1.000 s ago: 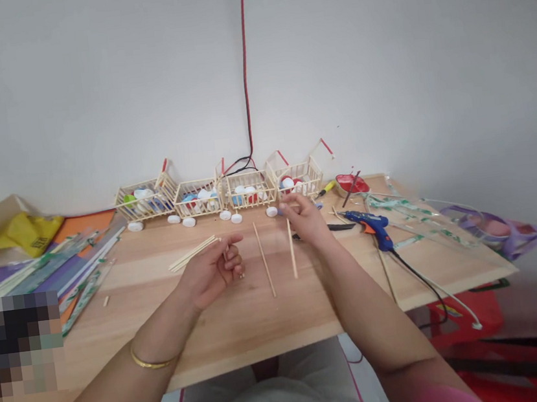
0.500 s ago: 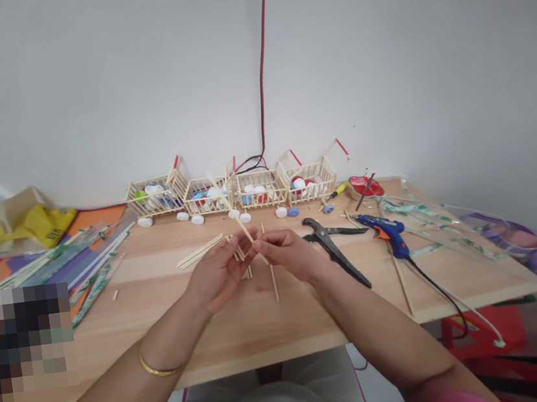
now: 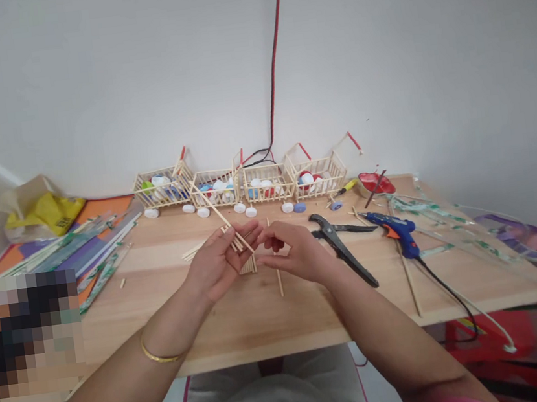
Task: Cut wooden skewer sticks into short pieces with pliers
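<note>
Several thin wooden sticks rest across the palm and fingers of my left hand (image 3: 214,260), its thumb pressed on them. One long wooden stick (image 3: 215,209) reaches up and left past the fingers, beside shorter ones. My right hand (image 3: 290,249) hovers just to the right, thumb and fingers apart, with nothing visible in it. Below the hands, a row of short sticks (image 3: 248,266) lies on the table, partly covered by my left hand. A single stick (image 3: 280,283) lies beneath my right hand. More sticks (image 3: 191,252) lie left of my left hand.
Several small stick carts (image 3: 266,182) with bottle-cap-like wheels stand along the wall. Black pliers (image 3: 340,244) and a blue glue gun (image 3: 397,231) lie on the right, near a red dish (image 3: 378,182). Packaged sticks (image 3: 68,242) and a yellow bag (image 3: 48,215) are at left.
My right hand has let go of the long stick and opened, drawing slightly away. The long stick now lies in my left hand with the shorter ones. The view has shifted slightly.
</note>
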A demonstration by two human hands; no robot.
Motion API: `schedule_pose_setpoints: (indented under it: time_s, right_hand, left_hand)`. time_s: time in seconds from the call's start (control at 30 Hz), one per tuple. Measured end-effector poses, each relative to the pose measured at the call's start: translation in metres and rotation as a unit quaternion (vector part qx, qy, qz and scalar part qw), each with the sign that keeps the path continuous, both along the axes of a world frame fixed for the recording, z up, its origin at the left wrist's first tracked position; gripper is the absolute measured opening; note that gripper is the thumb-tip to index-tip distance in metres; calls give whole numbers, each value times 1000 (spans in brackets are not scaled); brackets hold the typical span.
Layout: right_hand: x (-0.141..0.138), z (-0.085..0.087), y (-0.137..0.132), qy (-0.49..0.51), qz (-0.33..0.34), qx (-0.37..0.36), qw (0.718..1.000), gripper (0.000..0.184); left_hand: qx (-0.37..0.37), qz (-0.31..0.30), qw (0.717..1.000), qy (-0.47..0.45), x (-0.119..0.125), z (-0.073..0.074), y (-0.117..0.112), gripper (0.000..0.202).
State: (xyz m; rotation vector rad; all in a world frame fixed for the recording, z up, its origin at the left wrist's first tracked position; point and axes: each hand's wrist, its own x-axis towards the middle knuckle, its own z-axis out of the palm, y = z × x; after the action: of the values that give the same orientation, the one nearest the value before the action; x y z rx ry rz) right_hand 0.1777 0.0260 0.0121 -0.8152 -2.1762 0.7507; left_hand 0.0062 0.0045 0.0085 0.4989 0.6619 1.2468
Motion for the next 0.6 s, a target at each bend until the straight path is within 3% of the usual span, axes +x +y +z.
schedule_pose_setpoints:
  time_s: [0.2,0.4,0.6]
  right_hand:
    - [-2,-6,3,12,-15,101,995,15]
    - [-5,-10,3,23,-43,99,994,21]
    - [-7,-10,1,12,-38,104,994,16]
  left_hand:
    - [1,-40,999,13,6,0,-4,15]
    - [-1,-39,999,1,12,-1,-8,5]
    - [-4,-32,999,1,11,-2,-8,3]
